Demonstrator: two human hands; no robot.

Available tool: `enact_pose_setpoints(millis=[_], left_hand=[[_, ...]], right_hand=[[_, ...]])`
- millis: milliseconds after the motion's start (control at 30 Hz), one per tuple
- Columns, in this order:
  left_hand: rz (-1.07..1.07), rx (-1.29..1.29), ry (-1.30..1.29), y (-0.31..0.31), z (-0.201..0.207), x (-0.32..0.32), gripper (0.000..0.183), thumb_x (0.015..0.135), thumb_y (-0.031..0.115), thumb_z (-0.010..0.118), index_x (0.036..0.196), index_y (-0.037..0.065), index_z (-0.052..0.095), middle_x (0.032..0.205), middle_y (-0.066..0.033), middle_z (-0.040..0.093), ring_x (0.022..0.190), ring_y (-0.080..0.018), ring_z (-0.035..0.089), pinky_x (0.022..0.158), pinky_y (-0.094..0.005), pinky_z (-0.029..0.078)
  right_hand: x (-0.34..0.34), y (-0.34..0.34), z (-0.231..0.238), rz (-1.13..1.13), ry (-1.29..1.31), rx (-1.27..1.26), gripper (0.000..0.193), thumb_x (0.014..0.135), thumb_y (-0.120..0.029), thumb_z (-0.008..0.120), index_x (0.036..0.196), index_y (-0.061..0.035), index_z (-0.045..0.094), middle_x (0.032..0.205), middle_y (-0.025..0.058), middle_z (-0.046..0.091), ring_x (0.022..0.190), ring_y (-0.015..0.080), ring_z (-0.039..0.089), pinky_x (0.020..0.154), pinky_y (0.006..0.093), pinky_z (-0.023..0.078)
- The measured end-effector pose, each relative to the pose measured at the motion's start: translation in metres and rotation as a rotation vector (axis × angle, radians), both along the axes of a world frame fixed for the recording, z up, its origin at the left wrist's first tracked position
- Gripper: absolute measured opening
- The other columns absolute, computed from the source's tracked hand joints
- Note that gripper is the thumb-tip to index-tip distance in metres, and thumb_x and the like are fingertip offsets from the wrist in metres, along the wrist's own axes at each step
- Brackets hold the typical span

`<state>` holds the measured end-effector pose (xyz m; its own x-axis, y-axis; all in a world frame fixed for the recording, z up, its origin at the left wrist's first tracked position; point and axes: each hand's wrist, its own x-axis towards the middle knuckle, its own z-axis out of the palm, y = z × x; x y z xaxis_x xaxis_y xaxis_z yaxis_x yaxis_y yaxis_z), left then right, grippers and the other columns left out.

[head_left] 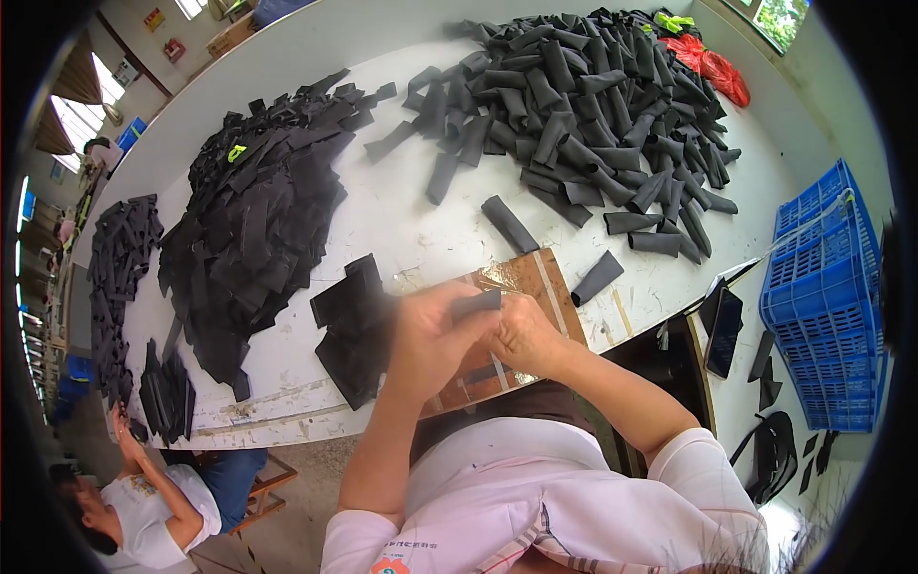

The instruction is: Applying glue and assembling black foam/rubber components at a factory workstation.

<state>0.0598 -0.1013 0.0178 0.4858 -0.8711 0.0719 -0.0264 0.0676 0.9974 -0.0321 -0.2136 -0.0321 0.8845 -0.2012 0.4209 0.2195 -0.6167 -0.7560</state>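
Steadying black tube above near board, left hand clamped around it, seemingly for control; right hand beside, finger grip hidden, cannot tell.

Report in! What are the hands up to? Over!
Left hand holds black tube. Right hand close against it. Two loose tubes by board; flat black pieces left.
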Motion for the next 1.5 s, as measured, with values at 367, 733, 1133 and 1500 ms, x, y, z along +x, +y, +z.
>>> enact_pose_setpoints(millis=[367, 733, 1133, 1500], left_hand=[[0.025, 0.046, -0.298, 0.007, -0.006, 0.002, 0.008, 0.076, 0.004, 0.061, 0.078, -0.003, 0.060, 0.074, -0.0045, 0.057, 0.061, -0.0074, 0.050, 0.054, -0.0202, 0.041], [0.342, -0.432, 0.152, 0.012, 0.010, -0.014, 0.012, 0.082, 0.007, 0.053, 0.086, -0.002, 0.059, 0.084, -0.0123, 0.060, 0.078, -0.0172, 0.056, 0.068, -0.0278, 0.046], [0.802, -0.026, -0.288, 0.023, -0.040, 0.032, 0.018, 0.078, 0.002, 0.049, 0.092, -0.002, 0.059, 0.091, -0.0113, 0.061, 0.087, -0.0208, 0.056, 0.083, -0.0297, 0.040], [0.629, 0.854, -0.811, 0.105, -0.113, 0.158, 0.021, 0.068, 0.009, 0.064, 0.087, 0.002, 0.056, 0.085, -0.0137, 0.058, 0.083, -0.0318, 0.049, 0.073, -0.0398, 0.039]], right_hand=[[-0.002, 0.010, 0.003, -0.039, 0.062, -0.022, 0.022, 0.081, -0.022, 0.054, 0.072, -0.0016, 0.055, 0.069, 0.0133, 0.056, 0.060, 0.0322, 0.054, 0.051, 0.0391, 0.043], [0.000, -0.007, 0.049, 0.054, 0.212, -0.148, 0.019, 0.076, -0.021, 0.059, 0.072, -0.0022, 0.057, 0.066, 0.0123, 0.057, 0.056, 0.0300, 0.053, 0.051, 0.0384, 0.041], [0.006, -0.015, 0.069, 0.165, 0.200, 0.269, 0.029, 0.077, -0.029, 0.061, 0.065, -0.0028, 0.059, 0.054, 0.0070, 0.056, 0.048, 0.0193, 0.054, 0.042, 0.0304, 0.038], [-0.030, 0.019, 0.006, -0.587, 0.016, 0.661, 0.012, 0.086, -0.010, 0.046, 0.084, -0.0006, 0.053, 0.060, -0.0015, 0.044, 0.047, 0.0035, 0.037, 0.043, 0.0195, 0.029]])
